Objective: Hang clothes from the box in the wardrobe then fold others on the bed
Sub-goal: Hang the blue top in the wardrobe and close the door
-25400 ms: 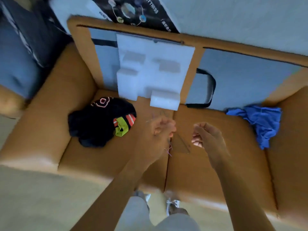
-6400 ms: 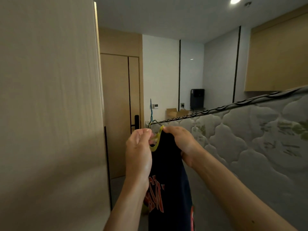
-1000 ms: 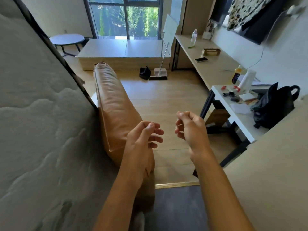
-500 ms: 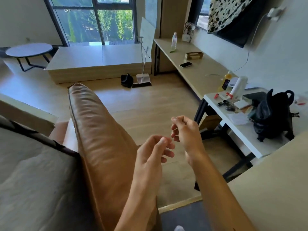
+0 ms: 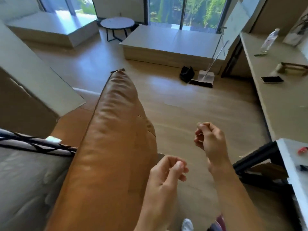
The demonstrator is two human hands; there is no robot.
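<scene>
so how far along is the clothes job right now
Done: the black shirt being hung seconds ago has left the hands. In hand: nothing; left hand and right hand are loosely curled, empty, beside the brown sofa. Left: no garment shows here, so any further hanging and the folding look still ahead.

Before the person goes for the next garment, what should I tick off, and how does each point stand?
1. Left hand free: ok, fingers loosely curled, nothing in it.
2. Right hand free: ok, loosely curled, nothing visible in it.
3. Next garment in sight: not ok, no clothing shows in this view.
4. Walking path: ok, the wooden floor between the leather sofa and the desk shows no obstacle nearby; the broom stands farther off.
5. What lies behind the cardboard flap: cannot tell, it blocks the view.
</scene>
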